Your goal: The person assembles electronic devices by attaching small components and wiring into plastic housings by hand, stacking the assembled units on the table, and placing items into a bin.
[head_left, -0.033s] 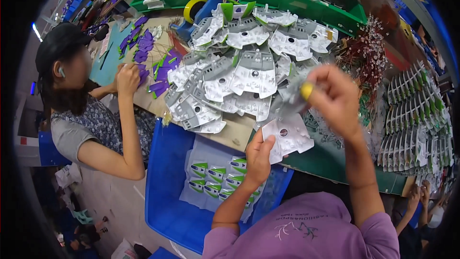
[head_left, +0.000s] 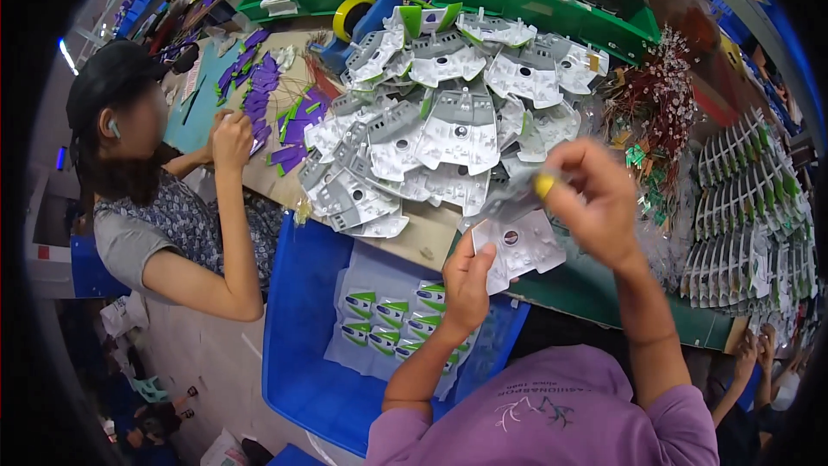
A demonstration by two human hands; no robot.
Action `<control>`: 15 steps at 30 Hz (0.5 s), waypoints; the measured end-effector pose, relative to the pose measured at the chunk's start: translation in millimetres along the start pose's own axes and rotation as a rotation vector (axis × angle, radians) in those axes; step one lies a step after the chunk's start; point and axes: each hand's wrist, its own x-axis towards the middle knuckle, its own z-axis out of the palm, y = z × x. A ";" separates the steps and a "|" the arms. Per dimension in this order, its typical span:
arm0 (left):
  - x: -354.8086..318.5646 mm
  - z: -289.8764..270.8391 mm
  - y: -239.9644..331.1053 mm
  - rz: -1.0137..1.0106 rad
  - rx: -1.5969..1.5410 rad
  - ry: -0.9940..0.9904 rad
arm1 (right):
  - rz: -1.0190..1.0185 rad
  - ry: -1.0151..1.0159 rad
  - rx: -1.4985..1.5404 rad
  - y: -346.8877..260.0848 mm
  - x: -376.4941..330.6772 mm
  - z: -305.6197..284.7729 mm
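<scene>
Nothing has shifted between the 2 pictures: both hands sit exactly where they were, so the piece is still held mid-handling over the bench edge.

The left hand [head_left: 470, 280] comes up from below, its fingers curled and pinching the lower edge of a flat white plastic panel with a small dark hole [head_left: 522, 246]. That panel hangs just above the near edge of the green bench mat [head_left: 604, 293]. The right hand [head_left: 595, 203] is closed above it, thumb and fingers pressed around a small yellow-tipped tool [head_left: 543, 183] held against the panel's upper part. I cannot tell what the tool is.

Right behind the hands lies a big heap of grey-and-white moulded panels [head_left: 448, 129], spilling almost to the held piece. Below the left wrist sits a blue plastic bin [head_left: 302, 328] holding a clear sheet of green-and-white parts [head_left: 388, 311].

To the right, rows of white-and-green pieces [head_left: 742, 207] stand fanned out, with a tangle of red wired components [head_left: 660, 95] beside them. At the back are 2 green crates [head_left: 535, 0] and a yellow tape roll [head_left: 354, 13].

On the left, a co-worker in a black cap [head_left: 164, 216] has a hand raised over purple parts [head_left: 259, 95], well apart from the wearer's hands. The heap crowds the working space closely.
</scene>
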 end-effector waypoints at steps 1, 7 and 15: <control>-4.2 5.0 3.6 0.049 0.014 0.000 | -0.007 0.015 -0.006 2.2 -5.8 0.1; -10.5 -1.9 13.8 0.590 0.735 0.042 | -0.099 -0.170 -0.112 19.2 -11.1 5.4; 2.1 -13.9 34.2 0.515 0.446 0.083 | -0.183 -0.031 -0.318 47.4 133.6 23.4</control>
